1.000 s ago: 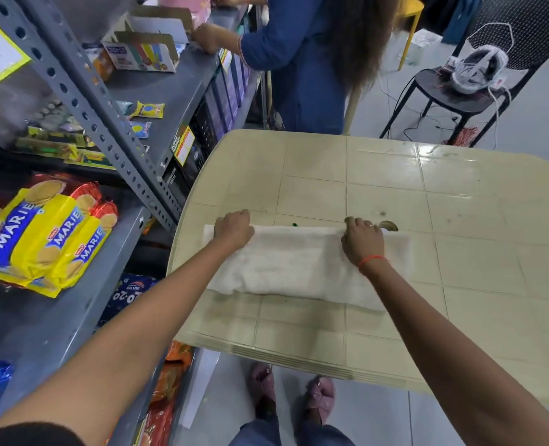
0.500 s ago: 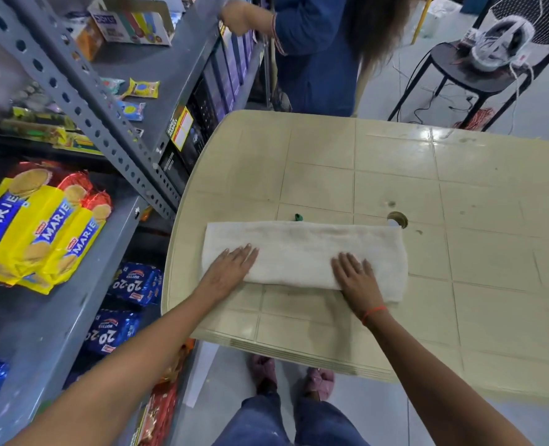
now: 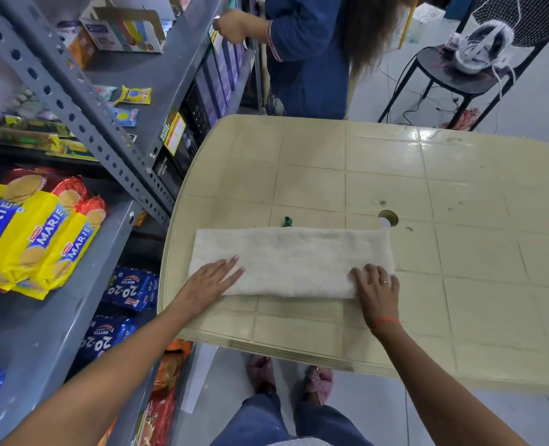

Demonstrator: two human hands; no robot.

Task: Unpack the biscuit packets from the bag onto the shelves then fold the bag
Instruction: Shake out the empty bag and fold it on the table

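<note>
White cloth bag (image 3: 292, 262), now long folded strip on beige plastic table (image 3: 460, 204). Moved from 12 to 6 o'clock edge, left hand (image 3: 208, 280) and right hand (image 3: 376, 289) press crease flat-fingered, gripping nothing. Crosswise fold likely next.

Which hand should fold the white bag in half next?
Probably the right hand: it lies on the end corner of the bag, ready to lift it across. The left hand lies flat on the other end and can pin it to the table.
</note>
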